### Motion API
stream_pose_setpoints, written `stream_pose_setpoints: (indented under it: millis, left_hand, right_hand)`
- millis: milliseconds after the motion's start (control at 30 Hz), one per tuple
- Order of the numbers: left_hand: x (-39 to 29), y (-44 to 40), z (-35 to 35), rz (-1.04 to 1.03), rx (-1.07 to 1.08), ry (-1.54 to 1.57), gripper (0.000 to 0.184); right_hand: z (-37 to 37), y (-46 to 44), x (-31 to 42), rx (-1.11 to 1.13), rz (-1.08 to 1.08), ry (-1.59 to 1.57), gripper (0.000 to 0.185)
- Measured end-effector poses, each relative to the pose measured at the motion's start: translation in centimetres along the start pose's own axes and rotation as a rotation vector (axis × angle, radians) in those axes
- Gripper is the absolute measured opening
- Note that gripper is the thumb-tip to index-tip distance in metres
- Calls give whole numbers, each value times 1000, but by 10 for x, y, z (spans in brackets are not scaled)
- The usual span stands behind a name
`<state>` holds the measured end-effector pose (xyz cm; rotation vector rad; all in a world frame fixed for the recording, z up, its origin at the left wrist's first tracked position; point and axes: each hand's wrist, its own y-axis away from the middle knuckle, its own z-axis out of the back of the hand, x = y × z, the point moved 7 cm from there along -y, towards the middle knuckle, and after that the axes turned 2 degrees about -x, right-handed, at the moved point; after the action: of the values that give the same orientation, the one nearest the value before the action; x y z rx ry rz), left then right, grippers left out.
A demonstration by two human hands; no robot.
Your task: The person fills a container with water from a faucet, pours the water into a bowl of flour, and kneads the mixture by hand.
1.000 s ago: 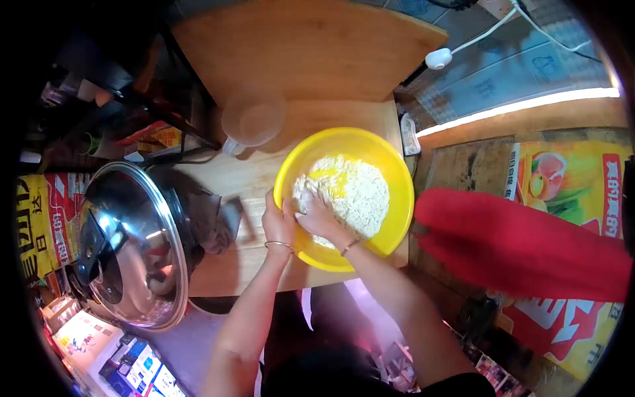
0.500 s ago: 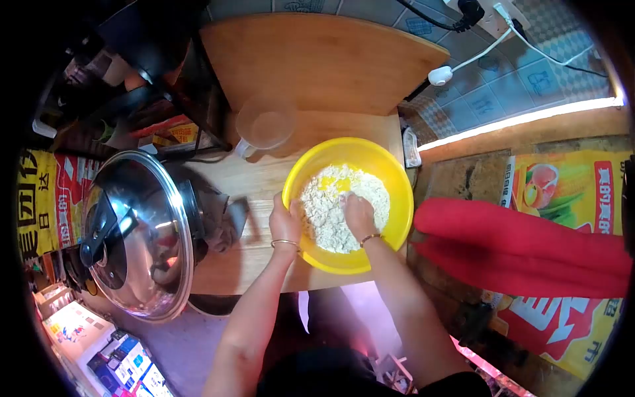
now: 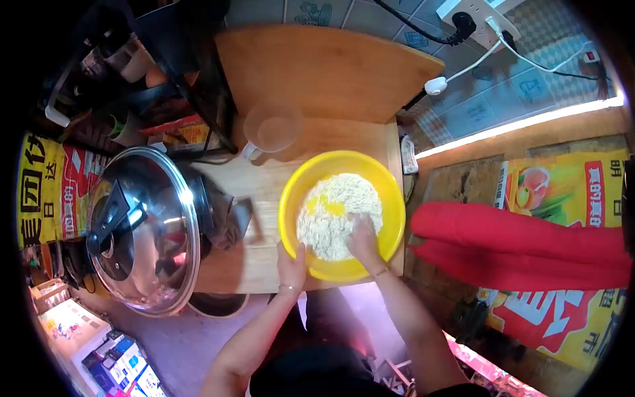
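Left hand gripping yellow bowl at the rim. Right hand in floury mix, finger closure can't tell; most mix left of fingers

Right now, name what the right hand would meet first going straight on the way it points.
The right hand would probably first meet the crumbly flour just ahead of it inside the yellow bowl, though depth there is unclear.

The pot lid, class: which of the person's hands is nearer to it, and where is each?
Left. The left hand holds the bowl, right of the pot lid; the right hand is farther right, in the flour.
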<state>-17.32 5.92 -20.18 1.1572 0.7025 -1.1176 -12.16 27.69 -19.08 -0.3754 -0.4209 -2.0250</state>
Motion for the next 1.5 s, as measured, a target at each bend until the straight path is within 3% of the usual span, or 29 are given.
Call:
stream_pose_setpoints:
  millis: [33, 67, 133, 167, 267, 333, 433, 467, 533, 567, 633, 667, 733, 800, 833, 867, 933, 1000, 1067, 1100, 1133, 1167, 1200, 1267, 1300, 1333, 1400, 1467, 1500]
  left_hand:
    - [7, -3, 2, -33, 46, 32, 34]
    - [-21, -19, 5, -70, 99, -22, 33]
    - [-50, -81, -15, -110, 286, -75, 33]
    - [-82, -101, -31, -403, 369, -303, 34]
    - [-81, -124, -64, -293, 371, -484, 34]
    - [-87, -125, -63, -332, 354, -446, 35]
    - [-73, -125, -70, -380, 379, -532, 37]
    - [-71, -126, -74, -380, 402, -586, 38]
    - [-73, -124, -75, -385, 423, -592, 39]
    - [-75, -124, -74, -399, 403, -590, 39]
    - [-75, -116, -70, -387, 393, -593, 38]
    - [-79, -114, -68, -360, 377, -596, 38]
    - [-85, -115, -67, -369, 360, -589, 38]
    - [-71, -113, -66, -367, 335, -496, 37]
    - [-72, -109, -65, -371, 332, -495, 37]
    - [-71, -102, -60, -330, 315, -426, 37]
    - [-60, -83, -57, -292, 299, -358, 38]
    - [-59, -59, -38, -352, 102, -142, 41]
    - [-47, -65, -15, -299, 99, -222, 41]
    - [-44, -78, -4, -266, 81, -276, 40]
    - [-47, -90, -1, -234, 58, -322, 40]
    - [-76, -101, -7, -102, 216, -390, 37]
    - [-77, -116, -17, -105, 205, -376, 37]
    - [-87, -123, -56, -612, 364, -603, 37]
    - [-73, -124, -64, -418, 432, -595, 39]
    - [-73, -119, -68, -407, 435, -597, 39]
    - [-76, -112, -56, -348, 299, -575, 35]
    - [-79, -108, -57, -384, 304, -486, 33]
    - [-78, -109, -58, -405, 303, -491, 33]
  right_hand:
    - [6, 8, -8, 23, -58, 85, 61]
    - [18, 0, -17, -69, 48, 153, 70]
    - [9, -40, -38, -21, -50, -133, 77]
    - [5, -64, -16, 72, -81, 7, 77]
    - [-56, -59, 25, 291, -42, 199, 75]
    - [-78, -6, 55, 390, 392, 249, 73]
    - [-8, 6, 24, 541, 462, 288, 72]
    - [-3, -18, 4, 452, 420, 401, 73]
    - [-1, -81, -18, 336, 80, 96, 73]
    - [-21, -83, -4, 219, 84, 103, 70]
    - [-72, -64, 46, 240, 123, 229, 61]
    - [-78, -42, 64, 402, 204, 393, 57]
    - [-44, 6, 60, 391, 481, 169, 58]
    - [-1, 2, 26, 600, 569, 355, 60]
    - [-11, -20, -15, 464, 502, 551, 69]
    - [-11, -49, -35, 516, 261, 445, 73]
    - [-38, -78, -31, 2, 136, 254, 73]
    - [-70, -60, 40, 103, 95, 329, 73]
    - [-106, -7, 59, 219, 478, 283, 73]
    - [-87, 7, 59, 210, 479, 282, 73]
    - [-59, 23, 56, 354, 549, 305, 73]
    - [-46, 24, 42, 426, 590, 328, 73]
    - [-33, 25, 28, 498, 631, 348, 73]
    - [-10, -17, -33, 127, 47, -29, 71]
    - [-5, -34, -16, 34, -28, 74, 72]
    - [-7, -51, 11, -57, -100, 177, 73]
    - [-45, -47, 29, 19, -123, 218, 76]
    - [-69, -19, 66, 457, 213, 257, 77]
    - [-56, -9, 58, 445, 210, 260, 77]
